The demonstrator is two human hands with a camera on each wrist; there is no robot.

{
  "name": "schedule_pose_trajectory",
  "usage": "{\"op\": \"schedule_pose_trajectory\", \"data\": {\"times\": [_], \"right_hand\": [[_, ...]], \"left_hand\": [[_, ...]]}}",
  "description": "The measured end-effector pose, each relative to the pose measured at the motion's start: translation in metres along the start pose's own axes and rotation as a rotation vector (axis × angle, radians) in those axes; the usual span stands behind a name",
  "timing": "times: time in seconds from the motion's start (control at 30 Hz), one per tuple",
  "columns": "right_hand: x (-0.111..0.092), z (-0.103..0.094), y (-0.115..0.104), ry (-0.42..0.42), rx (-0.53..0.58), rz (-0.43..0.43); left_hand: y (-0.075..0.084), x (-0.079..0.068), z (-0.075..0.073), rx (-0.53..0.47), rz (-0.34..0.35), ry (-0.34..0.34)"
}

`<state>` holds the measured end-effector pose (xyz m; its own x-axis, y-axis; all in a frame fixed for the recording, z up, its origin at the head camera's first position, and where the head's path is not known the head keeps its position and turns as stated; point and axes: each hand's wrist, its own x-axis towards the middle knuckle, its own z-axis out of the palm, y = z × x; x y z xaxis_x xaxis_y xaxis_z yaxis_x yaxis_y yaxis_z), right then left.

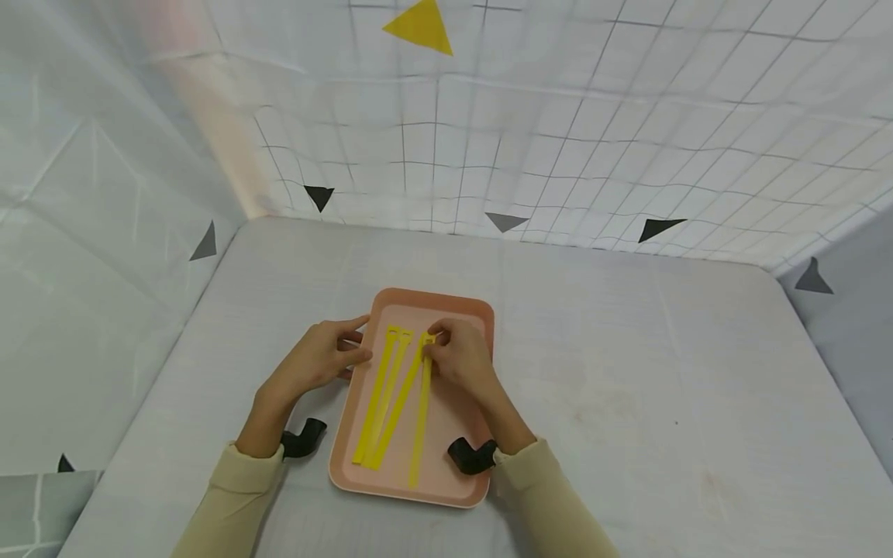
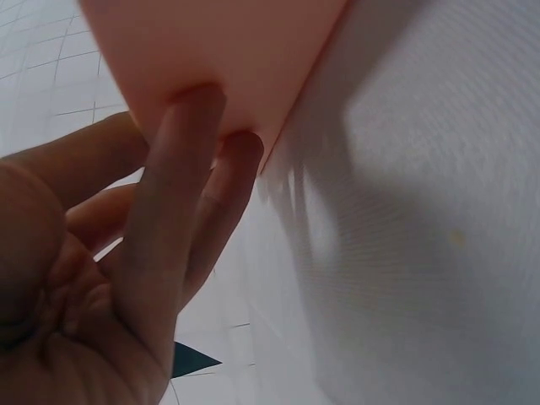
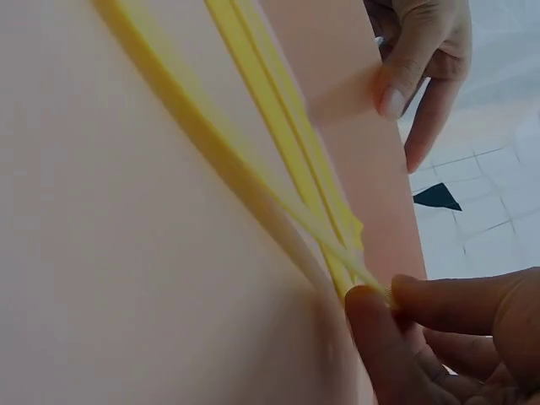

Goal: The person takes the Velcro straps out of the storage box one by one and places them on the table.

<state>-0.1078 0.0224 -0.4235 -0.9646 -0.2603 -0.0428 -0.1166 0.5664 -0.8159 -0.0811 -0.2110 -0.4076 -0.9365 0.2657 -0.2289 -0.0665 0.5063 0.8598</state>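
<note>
A pink tray (image 1: pixel 456 442) lies on the white-covered table with several yellow cable ties (image 1: pixel 377 395) on it, their slotted heads toward the far end. My right hand (image 1: pixel 460 356) pinches one tie (image 3: pixel 181 101) near its head between thumb and fingertips. The rest of that tie slants across the tray, and in the right wrist view it crosses over the neighbouring ties (image 3: pixel 283 118). At the tray's left edge my left hand (image 1: pixel 324 356) holds the rim, thumb on top. Its other fingers (image 2: pixel 181 169) bear against the tray's outer wall in the left wrist view.
Black wrist-camera mounts (image 1: pixel 304 439) show by both forearms, the right one (image 1: pixel 471 456) over the tray's near right corner. White gridded sheeting (image 1: pixel 530 139) hangs behind the table, with dark triangles along its lower edge. Grey-white sheeting (image 1: pixel 91 256) closes the left side.
</note>
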Motion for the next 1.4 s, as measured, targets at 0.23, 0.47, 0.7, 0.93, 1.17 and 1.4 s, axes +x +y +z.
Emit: {"op": "schedule_pose_trajectory", "data": {"times": [0.23,0.47,0.7,0.93,1.17,1.4], "right_hand": [[-0.002,-0.008,0.001,0.020,0.227,-0.013],[-0.005,-0.014,-0.002,-0.008,0.440,0.061],[-0.007,-0.019,-0.003,0.018,0.510,0.098],[-0.007,-0.022,-0.002,0.010,0.510,0.098],[-0.011,-0.030,-0.008,0.022,0.503,0.089],[-0.016,-0.041,-0.008,0.056,0.573,0.088]], "left_hand": [[0.000,0.001,0.000,0.030,0.002,0.008],[0.000,0.001,0.001,0.029,0.002,0.004],[0.001,0.001,0.000,0.025,-0.001,0.005],[0.001,0.000,0.001,0.019,0.004,0.003],[0.000,0.001,0.001,0.034,0.011,0.006],[0.000,0.001,0.001,0.024,0.008,0.007]]}}
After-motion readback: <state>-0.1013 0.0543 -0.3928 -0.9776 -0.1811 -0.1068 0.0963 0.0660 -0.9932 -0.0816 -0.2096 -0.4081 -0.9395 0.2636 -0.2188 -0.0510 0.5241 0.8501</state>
